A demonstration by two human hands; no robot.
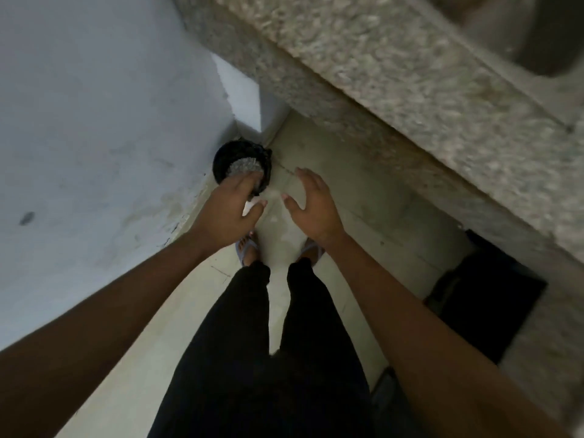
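My left hand (226,213) reaches down over a small round black bin (222,159) lined with a black bag, which stands on the floor in the corner by the wall. Its fingers hold a grey, rough wad (245,167) above the bin's mouth, and a bit of something white (249,206) shows under the thumb. My right hand (313,207) hovers beside it to the right, fingers spread, holding nothing and touching nothing.
A speckled stone counter (395,90) runs diagonally across the upper right, with a sink basin (537,33) at the top corner. A white wall (94,121) fills the left. A dark object (486,295) lies under the counter. My sandalled feet stand on the pale tiled floor (363,200).
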